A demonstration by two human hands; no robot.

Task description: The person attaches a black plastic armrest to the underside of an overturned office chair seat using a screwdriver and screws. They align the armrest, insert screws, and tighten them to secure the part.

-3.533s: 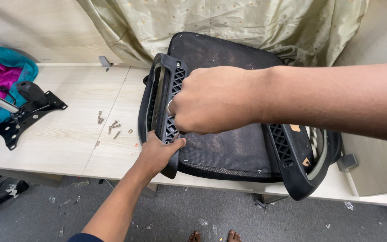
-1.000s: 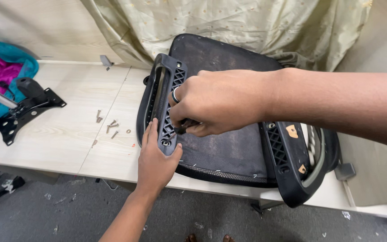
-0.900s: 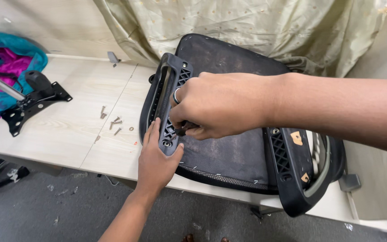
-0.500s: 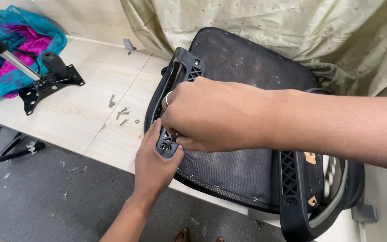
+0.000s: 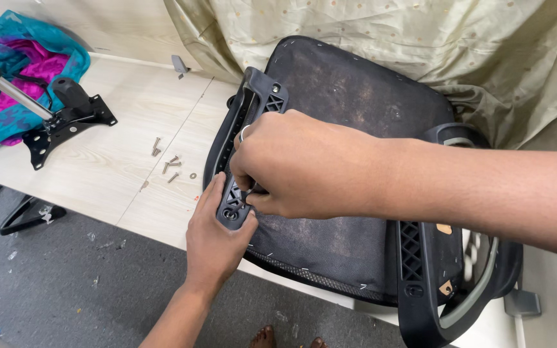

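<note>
An upturned black office chair seat lies on a pale wooden table. Its left armrest bracket runs along the seat's left edge. My left hand grips the near end of that bracket from below. My right hand, with a ring on one finger, is closed over a small dark tool at the bracket's lower holes; the tool tip is mostly hidden. The right armrest bracket sits at the seat's right side.
Several loose screws lie on the table left of the seat. A black chair mechanism plate with a gas cylinder rests at the far left beside blue and pink cloth. Beige fabric drapes behind. Grey floor lies below.
The view has shifted closer and to the right. My left hand has slid to the bracket's near end, and my right hand has dropped lower onto the bracket with the tool.
</note>
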